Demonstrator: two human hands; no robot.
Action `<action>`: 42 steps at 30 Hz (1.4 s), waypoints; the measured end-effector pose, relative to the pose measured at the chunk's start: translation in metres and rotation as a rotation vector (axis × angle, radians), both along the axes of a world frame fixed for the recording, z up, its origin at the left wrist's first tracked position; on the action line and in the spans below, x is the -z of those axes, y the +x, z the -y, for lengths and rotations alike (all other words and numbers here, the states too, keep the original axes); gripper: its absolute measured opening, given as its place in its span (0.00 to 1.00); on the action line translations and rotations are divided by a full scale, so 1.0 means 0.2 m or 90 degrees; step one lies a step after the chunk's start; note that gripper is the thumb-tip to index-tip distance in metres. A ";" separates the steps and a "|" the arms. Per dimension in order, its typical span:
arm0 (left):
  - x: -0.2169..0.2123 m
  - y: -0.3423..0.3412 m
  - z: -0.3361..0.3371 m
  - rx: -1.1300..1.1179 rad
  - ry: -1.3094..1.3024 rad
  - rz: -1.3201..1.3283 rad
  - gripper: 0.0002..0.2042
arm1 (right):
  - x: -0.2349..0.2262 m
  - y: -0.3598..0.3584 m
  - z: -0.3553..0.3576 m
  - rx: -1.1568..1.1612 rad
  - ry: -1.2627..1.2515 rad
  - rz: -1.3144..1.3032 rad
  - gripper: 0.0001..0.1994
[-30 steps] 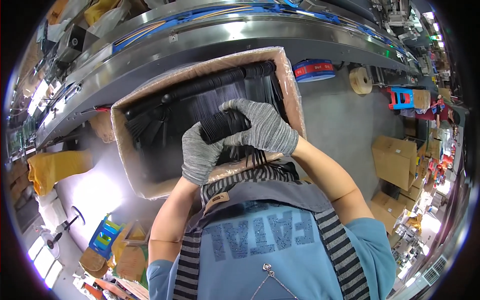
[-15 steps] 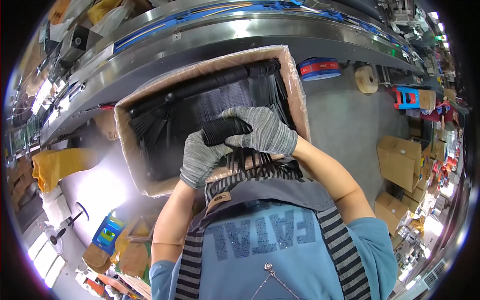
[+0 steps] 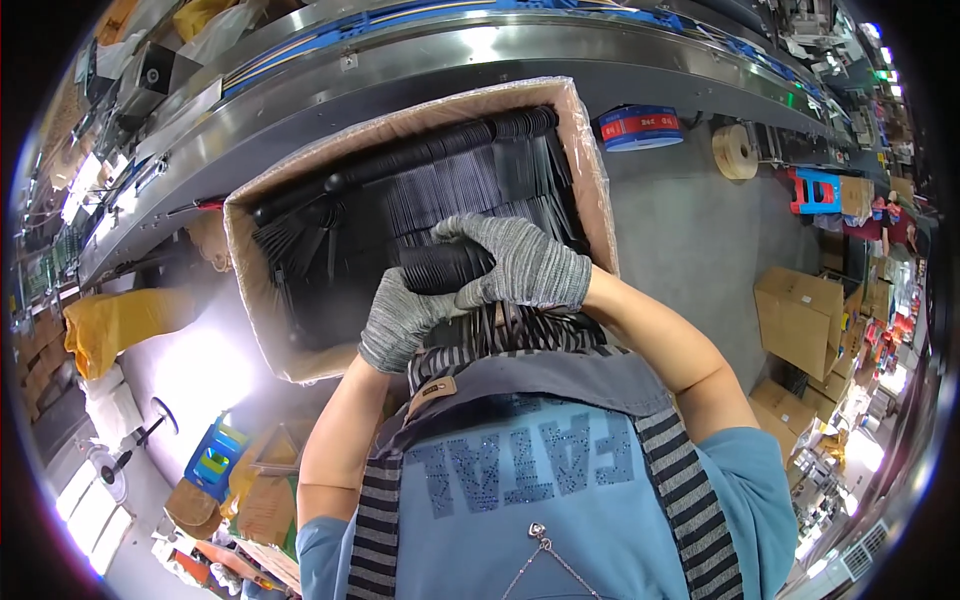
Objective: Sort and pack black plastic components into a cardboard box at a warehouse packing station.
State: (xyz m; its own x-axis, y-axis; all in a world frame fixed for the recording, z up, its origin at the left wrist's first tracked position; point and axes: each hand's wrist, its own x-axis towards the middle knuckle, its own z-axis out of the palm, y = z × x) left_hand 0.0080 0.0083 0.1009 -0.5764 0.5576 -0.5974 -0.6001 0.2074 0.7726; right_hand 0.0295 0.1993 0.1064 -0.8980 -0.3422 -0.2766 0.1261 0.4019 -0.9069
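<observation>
My left hand and my right hand, both in grey knit gloves, grip a bundle of black plastic cutlery between them. Its broad ends are stacked tightly together, while thin stems hang toward my apron. I cannot make out whether the pieces are forks or spoons. The bundle is over the near side of a cardboard box lined with clear plastic. Rows of similar black cutlery lie inside, packed along the far wall and fanned out at the left.
A steel conveyor bench runs beyond the box. To the right, a blue and red roll and a tan tape roll sit near the bench. Cardboard cartons stand farther right; a yellow cloth hangs at left.
The bundle has tilted slightly and lowered between my hands. My right hand's fingers have lifted a little from its far side. The box appears slightly higher in view.
</observation>
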 end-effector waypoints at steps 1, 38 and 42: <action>0.01 0.01 -0.01 0.002 0.000 0.000 0.19 | -0.01 0.01 0.01 0.002 0.000 0.000 0.36; 0.24 -0.19 0.03 0.045 0.051 -0.220 0.18 | -0.02 -0.11 -0.08 0.228 0.057 -0.062 0.20; 0.33 -0.25 0.02 0.047 0.011 -0.239 0.19 | 0.08 -0.14 -0.07 0.284 0.048 -0.119 0.24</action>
